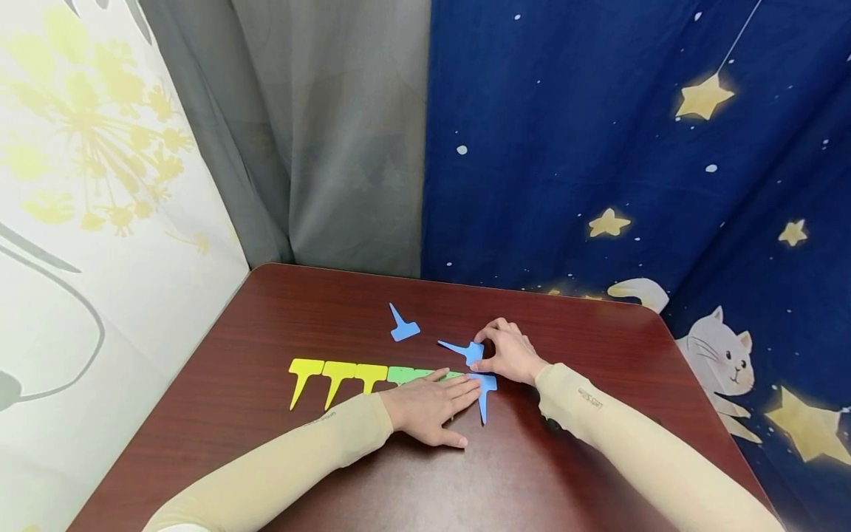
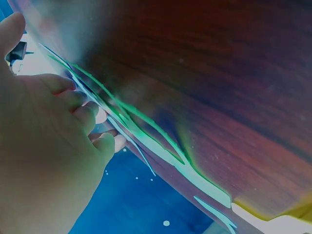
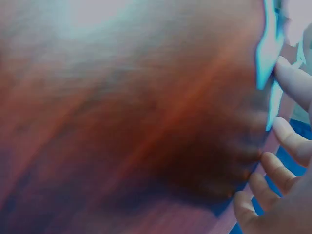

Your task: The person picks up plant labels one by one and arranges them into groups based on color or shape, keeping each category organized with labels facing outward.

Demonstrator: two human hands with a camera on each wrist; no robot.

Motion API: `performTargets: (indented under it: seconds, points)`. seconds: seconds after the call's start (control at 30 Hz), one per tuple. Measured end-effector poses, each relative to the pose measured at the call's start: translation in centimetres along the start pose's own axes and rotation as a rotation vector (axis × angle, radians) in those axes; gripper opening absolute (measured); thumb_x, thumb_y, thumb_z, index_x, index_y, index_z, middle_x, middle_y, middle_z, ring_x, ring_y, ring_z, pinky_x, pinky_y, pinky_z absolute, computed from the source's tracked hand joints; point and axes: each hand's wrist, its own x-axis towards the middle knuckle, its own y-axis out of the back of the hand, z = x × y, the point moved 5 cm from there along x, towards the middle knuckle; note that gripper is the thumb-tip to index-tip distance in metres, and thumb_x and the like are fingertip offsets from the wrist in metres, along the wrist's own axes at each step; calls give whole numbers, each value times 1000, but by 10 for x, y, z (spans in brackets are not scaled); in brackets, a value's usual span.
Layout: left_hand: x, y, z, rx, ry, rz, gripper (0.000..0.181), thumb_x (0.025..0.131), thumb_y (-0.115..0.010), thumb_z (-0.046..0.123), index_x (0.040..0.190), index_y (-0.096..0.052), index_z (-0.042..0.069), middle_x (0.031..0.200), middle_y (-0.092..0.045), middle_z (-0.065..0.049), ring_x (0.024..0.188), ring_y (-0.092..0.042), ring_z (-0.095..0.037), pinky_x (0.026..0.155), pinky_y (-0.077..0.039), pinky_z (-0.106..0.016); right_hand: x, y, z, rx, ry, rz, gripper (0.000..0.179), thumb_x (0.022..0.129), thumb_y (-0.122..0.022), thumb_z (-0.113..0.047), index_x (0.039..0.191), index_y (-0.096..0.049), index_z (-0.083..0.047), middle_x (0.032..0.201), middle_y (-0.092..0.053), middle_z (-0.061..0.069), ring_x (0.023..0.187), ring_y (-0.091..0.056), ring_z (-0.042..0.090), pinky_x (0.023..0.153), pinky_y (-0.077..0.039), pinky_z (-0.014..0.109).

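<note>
T-shaped plastic plant labels lie in a row: three yellow labels (image 1: 306,367), then green labels (image 1: 400,374) and a blue label (image 1: 489,383) at the right end, stems toward the person. My left hand (image 1: 425,408) rests palm down with fingers spread over the green labels, hiding part of them, its fingertips at the end blue label. Just behind that end, my right hand (image 1: 510,355) pinches another blue label (image 1: 474,353) between thumb and index finger, its stem pointing left. In the right wrist view the thumb (image 3: 292,80) is at the label's edge.
One more blue label (image 1: 405,332) lies apart, farther back on the dark red-brown table (image 1: 319,310). Behind the table's far edge hang a grey curtain (image 1: 359,148) and a blue star-patterned curtain (image 1: 532,185). A pale patterned cloth (image 1: 100,295) hangs at the left.
</note>
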Motion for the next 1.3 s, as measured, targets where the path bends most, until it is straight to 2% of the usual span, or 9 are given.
performTargets:
  seconds: [0.23, 0.4, 0.57, 0.7, 0.8, 1.1, 1.3]
  points:
    - [2, -1, 0, 16, 4, -6, 87, 98, -40, 69, 163, -19, 14, 168, -13, 0, 153, -10, -16, 122, -13, -46, 9, 5, -6, 12, -48, -72, 49, 75, -89, -43, 113, -69, -19, 124, -50, 5, 112, -44, 28, 87, -44, 44]
    - [2, -1, 1, 16, 1, -2, 87, 98, -40, 69, 162, -19, 14, 168, -14, 0, 153, -11, -16, 122, -13, -46, 11, 4, -7, 38, -59, -79, 51, 74, -91, -40, 112, -65, -17, 114, -54, 3, 108, -44, 25, 88, -44, 41]
    - [2, -1, 2, 21, 3, -6, 88, 98, -40, 69, 162, -20, 14, 168, -14, 0, 153, -11, -16, 122, -12, -46, 12, 4, -7, 135, -42, -50, 52, 72, -93, -30, 109, -60, -13, 102, -60, 0, 97, -51, 22, 84, -46, 38]
    - [4, -1, 2, 26, 0, -2, 88, 98, -40, 69, 162, -20, 13, 168, -14, -1, 153, -11, -16, 122, -12, -46, 11, 2, -7, 246, -64, -59, 54, 73, -93, -21, 110, -56, -11, 94, -62, 1, 80, -57, 18, 74, -48, 35]
    - [5, 0, 1, 26, 3, -1, 88, 98, -40, 69, 162, -20, 13, 168, -14, -1, 153, -11, -16, 122, -12, -46, 11, 1, -7, 286, -74, -66, 54, 73, -93, -18, 111, -55, -11, 90, -62, 3, 73, -59, 17, 70, -48, 34]
    - [7, -2, 0, 33, 22, -19, 88, 97, -40, 71, 162, -20, 15, 168, -14, 1, 153, -11, -15, 122, -12, -45, 11, 1, -5, 330, -73, -73, 47, 79, -88, -12, 112, -55, -12, 85, -61, 5, 71, -56, 20, 67, -47, 34]
    - [9, -1, 1, 42, 30, -29, 88, 97, -39, 72, 162, -23, 15, 168, -16, 2, 153, -13, -14, 122, -12, -44, 12, 3, -3, 370, -71, -113, 41, 84, -82, -10, 113, -54, -12, 83, -61, 6, 71, -54, 22, 67, -45, 35]
